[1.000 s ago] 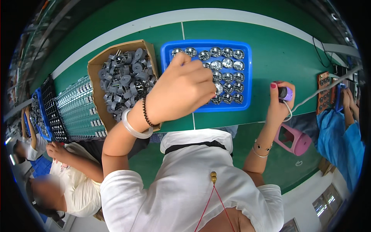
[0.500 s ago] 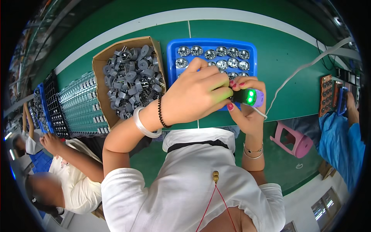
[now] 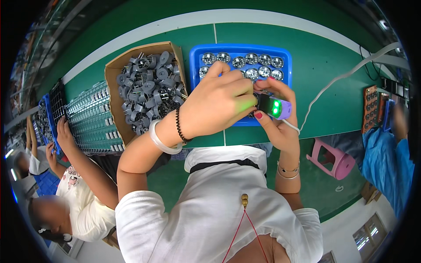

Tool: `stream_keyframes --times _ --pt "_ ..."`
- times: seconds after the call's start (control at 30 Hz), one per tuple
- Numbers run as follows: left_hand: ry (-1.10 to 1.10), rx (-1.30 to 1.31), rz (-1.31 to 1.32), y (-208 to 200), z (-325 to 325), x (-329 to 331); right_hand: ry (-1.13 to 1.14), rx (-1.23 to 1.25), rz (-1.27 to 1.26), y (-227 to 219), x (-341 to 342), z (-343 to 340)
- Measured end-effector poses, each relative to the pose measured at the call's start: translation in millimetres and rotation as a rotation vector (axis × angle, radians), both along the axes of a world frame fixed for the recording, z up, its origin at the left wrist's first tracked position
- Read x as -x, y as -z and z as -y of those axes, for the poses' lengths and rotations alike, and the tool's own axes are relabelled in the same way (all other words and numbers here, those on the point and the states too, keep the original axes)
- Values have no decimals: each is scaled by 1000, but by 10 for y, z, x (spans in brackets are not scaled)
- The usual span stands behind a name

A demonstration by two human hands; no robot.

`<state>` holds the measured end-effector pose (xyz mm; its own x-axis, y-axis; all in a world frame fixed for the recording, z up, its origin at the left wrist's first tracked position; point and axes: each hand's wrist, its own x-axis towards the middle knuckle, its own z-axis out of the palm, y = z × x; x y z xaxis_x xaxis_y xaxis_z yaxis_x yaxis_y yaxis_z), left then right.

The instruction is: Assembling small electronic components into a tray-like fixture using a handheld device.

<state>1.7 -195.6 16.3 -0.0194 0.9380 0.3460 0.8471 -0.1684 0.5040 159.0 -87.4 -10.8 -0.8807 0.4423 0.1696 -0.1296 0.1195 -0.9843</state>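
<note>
Over the near edge of the blue tray (image 3: 193, 61), my two hands meet. My right hand (image 3: 280, 131) grips a small handheld device (image 3: 274, 108), black at its tip and purple at its back, with two lit green lights and a white cable. Its thumb is below the device and its fingers above. My left hand (image 3: 221, 103) is closed at the device's black tip, its fingertips hidden behind the knuckles; what they pinch cannot be made out. Green light falls on its fingers. Rows of round, clear-topped parts (image 3: 223, 57) lie in the tray, partly covered by my hands.
At the left stands a cardboard box (image 3: 175, 49) full of grey round parts (image 3: 149, 87) with metal pins. Beyond it are clear plastic trays (image 3: 90, 116) and a co-worker's hand (image 3: 65, 133). The white cable (image 3: 326, 90) crosses the green table. A pink stool (image 3: 340, 164) stands right.
The device and my right hand have shifted slightly left, and the device tilts a little more. My left hand stays closed beside its tip. The left co-worker's arm has reached farther forward.
</note>
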Motion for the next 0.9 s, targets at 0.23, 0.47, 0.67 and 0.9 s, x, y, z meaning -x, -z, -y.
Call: stream_keyframes --times 0.23,0.47,0.67,0.9 --pt "-79 -14 -36 -5 -25 135 247 214 -108 60 -1 31" --pt "-202 136 -153 185 36 342 412 183 -156 109 -52 -119" --pt "-236 186 -255 295 10 346 332 164 -135 108 -45 -65" --pt "-101 222 -187 30 68 288 292 167 -80 50 -77 -84"
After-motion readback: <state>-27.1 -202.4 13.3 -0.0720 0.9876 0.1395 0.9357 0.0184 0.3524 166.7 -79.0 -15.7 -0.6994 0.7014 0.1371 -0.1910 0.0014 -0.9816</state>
